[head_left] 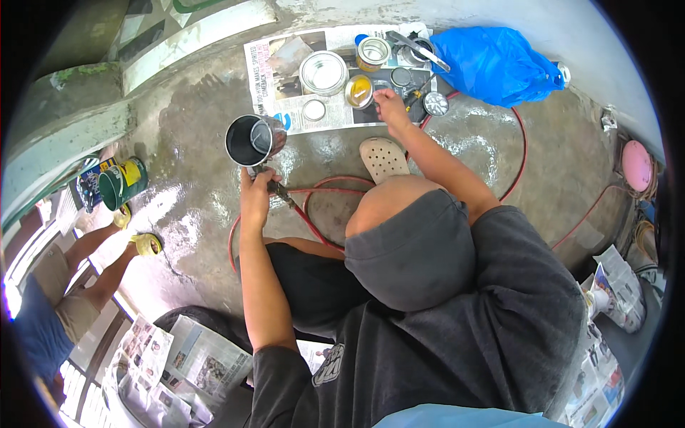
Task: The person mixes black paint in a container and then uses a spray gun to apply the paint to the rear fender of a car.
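My left hand (257,189) is wrapped round the handle of a paint spray gun (280,192). Its metal cup (239,151) is open at the top and looks dark inside. A red air hose (311,227) runs from the gun. Over the newspaper's near edge, my right hand (390,110) has its fingers pressed together beside a small open tin with yellow contents (359,91). Whatever the fingers hold is too small to make out. Next to that tin stand a larger open can with white contents (323,73) and a small white-topped tin (314,109).
Newspaper (303,127) lies under the cans. Another open can (373,53) and a blue plastic bag (492,64) sit at the far side. The hose loops round my beige clog (384,158). A green container (123,183) stands left, near another person's feet (146,245).
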Motion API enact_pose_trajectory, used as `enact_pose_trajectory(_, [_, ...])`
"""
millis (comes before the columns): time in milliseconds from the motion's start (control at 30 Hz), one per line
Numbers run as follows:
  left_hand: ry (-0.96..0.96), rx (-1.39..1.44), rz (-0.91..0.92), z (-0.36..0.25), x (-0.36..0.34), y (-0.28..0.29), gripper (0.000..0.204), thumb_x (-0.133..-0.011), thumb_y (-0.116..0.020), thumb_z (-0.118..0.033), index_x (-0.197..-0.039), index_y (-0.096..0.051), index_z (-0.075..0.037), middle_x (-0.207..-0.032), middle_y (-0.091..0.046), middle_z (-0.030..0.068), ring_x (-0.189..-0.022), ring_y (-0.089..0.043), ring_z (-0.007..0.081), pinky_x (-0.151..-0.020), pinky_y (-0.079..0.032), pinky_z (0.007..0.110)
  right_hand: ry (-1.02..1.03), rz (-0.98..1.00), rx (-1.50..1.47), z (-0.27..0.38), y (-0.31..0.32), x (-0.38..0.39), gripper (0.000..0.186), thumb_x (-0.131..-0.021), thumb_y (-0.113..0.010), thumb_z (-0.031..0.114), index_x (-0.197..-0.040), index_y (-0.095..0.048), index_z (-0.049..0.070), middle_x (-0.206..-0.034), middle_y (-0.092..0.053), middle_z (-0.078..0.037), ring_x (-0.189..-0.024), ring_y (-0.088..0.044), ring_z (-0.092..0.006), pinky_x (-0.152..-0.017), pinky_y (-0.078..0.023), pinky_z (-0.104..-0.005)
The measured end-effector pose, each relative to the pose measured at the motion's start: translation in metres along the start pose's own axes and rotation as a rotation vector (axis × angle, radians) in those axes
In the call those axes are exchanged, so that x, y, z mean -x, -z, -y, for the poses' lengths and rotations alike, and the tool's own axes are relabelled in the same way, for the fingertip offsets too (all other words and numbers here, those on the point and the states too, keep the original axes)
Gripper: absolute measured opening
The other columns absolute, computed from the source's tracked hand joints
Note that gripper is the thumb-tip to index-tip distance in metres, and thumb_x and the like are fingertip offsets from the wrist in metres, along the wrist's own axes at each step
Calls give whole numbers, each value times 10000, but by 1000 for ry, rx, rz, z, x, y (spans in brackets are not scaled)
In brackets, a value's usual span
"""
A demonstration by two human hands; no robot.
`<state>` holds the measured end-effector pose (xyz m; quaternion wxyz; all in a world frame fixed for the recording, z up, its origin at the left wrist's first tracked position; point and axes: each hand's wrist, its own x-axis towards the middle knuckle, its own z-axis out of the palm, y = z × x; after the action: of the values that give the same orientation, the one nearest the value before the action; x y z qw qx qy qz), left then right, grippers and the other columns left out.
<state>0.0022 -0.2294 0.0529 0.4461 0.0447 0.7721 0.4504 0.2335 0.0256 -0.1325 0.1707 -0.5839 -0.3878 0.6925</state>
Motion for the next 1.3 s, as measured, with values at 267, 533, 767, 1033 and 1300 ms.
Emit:
enact_pose_trajectory(267, [5,-11,1,3,1,8,316,-897,-595,-140,-1185,-539,-22,-892,-683,96,-760,-644,165,-641,-512,311,838,-23,764,115,-21,97,163,-965,-632,211,-1003,-657,55,-1003,-634,-130,-854,-659,-364,-754,-529,-450])
enact_pose_trajectory(533, [-20,-104,39,-8,4,1,426,-886,-608,-136,-1287,-504,-35,-1036,-651,106,-900,-679,209,-810,-514,370,1496,219,1468,111,-72,47,118,-842,-644,147,-956,-667,124,-1027,-607,-37,-974,-616,-224,-776,-505,-403])
enact_pose_trajectory(767, [-48,-57,8,0,0,-2,426,-879,-598,-157,-1253,-516,28,-931,-658,103,-819,-673,195,-706,-512,332,1552,216,1498,98,-71,33,163,-873,-619,147,-1018,-692,138,-1240,-633,-33,-1209,-579,-220,-1043,-415,-476])
enact_pose_trajectory(1033, [12,-101,47,-4,3,-3,412,-884,-613,-137,-1261,-494,-19,-1014,-660,114,-914,-686,219,-807,-516,367,1322,158,1034,90,-65,38,322,-853,-715,172,-1138,-634,49,-1381,-572,-157,-1319,-517,-335,-1157,-341,-521])
enact_pose_trajectory(1300, [-64,-106,45,1,-4,-8,406,-895,-591,-125,-1279,-505,-24,-965,-662,90,-830,-676,181,-668,-500,318,829,-322,581,81,-3,-27,981,-747,-883,292,-1489,-343,-55,-1423,-496,-277,-1342,-467,-438,-1139,-376,-461])
